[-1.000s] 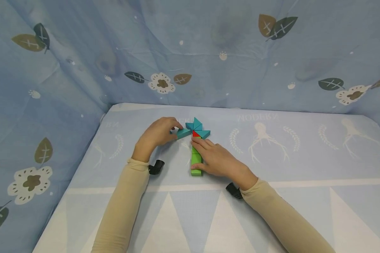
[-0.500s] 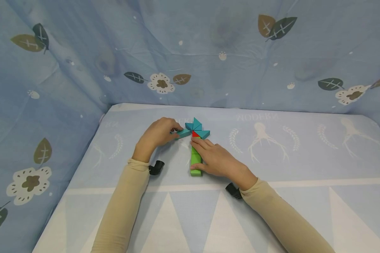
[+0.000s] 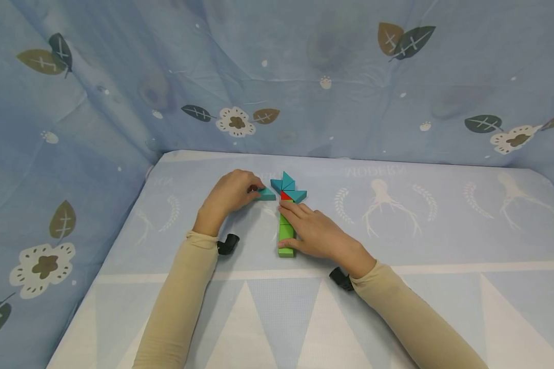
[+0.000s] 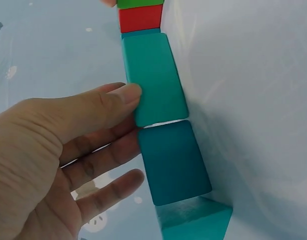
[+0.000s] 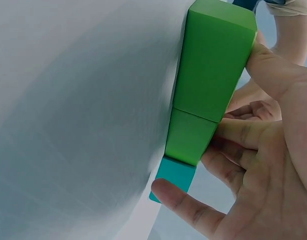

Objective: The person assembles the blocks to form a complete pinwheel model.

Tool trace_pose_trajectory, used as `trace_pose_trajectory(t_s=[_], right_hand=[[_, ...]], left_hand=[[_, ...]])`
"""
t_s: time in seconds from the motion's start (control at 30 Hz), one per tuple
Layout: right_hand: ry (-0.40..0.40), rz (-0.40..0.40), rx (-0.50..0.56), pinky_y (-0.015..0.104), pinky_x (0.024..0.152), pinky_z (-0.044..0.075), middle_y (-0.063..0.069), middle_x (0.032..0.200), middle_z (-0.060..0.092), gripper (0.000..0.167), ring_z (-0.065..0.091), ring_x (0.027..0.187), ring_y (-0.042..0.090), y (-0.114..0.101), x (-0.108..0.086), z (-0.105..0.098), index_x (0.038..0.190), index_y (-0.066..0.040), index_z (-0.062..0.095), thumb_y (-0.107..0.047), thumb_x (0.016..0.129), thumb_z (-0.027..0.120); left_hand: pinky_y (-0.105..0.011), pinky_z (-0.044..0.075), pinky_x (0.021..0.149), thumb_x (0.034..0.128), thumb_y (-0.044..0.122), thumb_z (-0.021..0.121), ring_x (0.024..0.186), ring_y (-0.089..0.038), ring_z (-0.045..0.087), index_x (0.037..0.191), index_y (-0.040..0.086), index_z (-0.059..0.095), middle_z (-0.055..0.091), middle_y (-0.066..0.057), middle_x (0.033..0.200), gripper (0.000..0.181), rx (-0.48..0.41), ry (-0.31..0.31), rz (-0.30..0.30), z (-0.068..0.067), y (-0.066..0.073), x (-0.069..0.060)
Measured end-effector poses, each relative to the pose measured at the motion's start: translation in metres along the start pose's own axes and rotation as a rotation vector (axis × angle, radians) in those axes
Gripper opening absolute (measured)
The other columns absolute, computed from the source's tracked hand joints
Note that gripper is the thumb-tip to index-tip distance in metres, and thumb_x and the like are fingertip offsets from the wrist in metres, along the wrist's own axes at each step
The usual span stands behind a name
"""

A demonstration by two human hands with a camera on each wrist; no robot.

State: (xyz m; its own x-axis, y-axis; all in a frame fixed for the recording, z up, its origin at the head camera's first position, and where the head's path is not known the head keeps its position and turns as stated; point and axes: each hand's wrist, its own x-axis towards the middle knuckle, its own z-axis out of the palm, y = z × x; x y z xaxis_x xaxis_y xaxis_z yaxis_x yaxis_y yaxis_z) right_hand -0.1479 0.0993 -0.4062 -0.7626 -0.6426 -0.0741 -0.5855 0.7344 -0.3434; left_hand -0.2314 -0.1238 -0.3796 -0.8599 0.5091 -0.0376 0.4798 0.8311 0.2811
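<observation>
In the head view my left hand (image 3: 232, 195) pinches a teal triangular block (image 3: 266, 195) low over the table, just left of a flat pinwheel-like cluster. Its thumb lies against the teal block (image 4: 154, 80) in the left wrist view, fingers partly hidden behind. Several blue-teal triangular blocks (image 3: 298, 196) fan around a red triangular block (image 3: 285, 196). Below the red one runs a straight row of green blocks (image 3: 286, 233). My right hand (image 3: 318, 230) rests on that row, fairly straight fingertips at its far end and thumb near its close end, touching the green block (image 5: 213, 60).
A patterned cloth covers the table (image 3: 424, 312). Blue fabric walls (image 3: 304, 102) rise behind and to the left. Black wrist cameras (image 3: 228, 244) are worn under both wrists.
The teal triangular block in my left hand has turned and shifted slightly left, so a small gap now shows between it and the cluster. My right hand stays on the green blocks.
</observation>
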Motion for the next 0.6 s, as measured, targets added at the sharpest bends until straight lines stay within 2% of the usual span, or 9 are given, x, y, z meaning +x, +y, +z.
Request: trace_pose_trajectory(t_s=[0.17, 0.4, 0.6], right_hand=[[0.006, -0.003, -0.003, 0.052, 0.096, 0.048, 0.007, 0.159, 0.029, 0.084, 0.035, 0.142, 0.026, 0.0001, 0.0000, 0.0002, 0.152, -0.005, 0.032, -0.053, 0.091, 0.062], [0.001, -0.006, -0.001, 0.052, 0.096, 0.048, 0.007, 0.160, 0.029, 0.084, 0.035, 0.142, 0.027, 0.0001, 0.0001, -0.0005, 0.153, -0.005, 0.032, -0.053, 0.091, 0.061], [-0.007, -0.004, -0.007, 0.052, 0.097, 0.047, 0.007, 0.160, 0.028, 0.083, 0.034, 0.143, 0.027, 0.0006, 0.0003, -0.0015, 0.153, -0.005, 0.031, -0.053, 0.092, 0.061]], left_hand=[[-0.036, 0.055, 0.085, 0.0878, 0.014, 0.074, 0.095, -0.021, 0.067, 0.111, 0.011, 0.076, 0.073, -0.006, 0.104, 0.024, 0.020, 0.030, 0.017, 0.0040, 0.0003, 0.0014], [-0.038, 0.055, 0.085, 0.0866, 0.016, 0.075, 0.097, -0.021, 0.069, 0.111, 0.010, 0.076, 0.075, -0.006, 0.107, 0.025, -0.031, 0.041, 0.000, 0.0036, -0.0023, 0.0010], [-0.037, 0.056, 0.082, 0.0874, 0.016, 0.075, 0.094, -0.021, 0.069, 0.111, 0.011, 0.076, 0.074, -0.007, 0.106, 0.024, 0.000, 0.073, 0.023, 0.0078, -0.0023, 0.0044]])
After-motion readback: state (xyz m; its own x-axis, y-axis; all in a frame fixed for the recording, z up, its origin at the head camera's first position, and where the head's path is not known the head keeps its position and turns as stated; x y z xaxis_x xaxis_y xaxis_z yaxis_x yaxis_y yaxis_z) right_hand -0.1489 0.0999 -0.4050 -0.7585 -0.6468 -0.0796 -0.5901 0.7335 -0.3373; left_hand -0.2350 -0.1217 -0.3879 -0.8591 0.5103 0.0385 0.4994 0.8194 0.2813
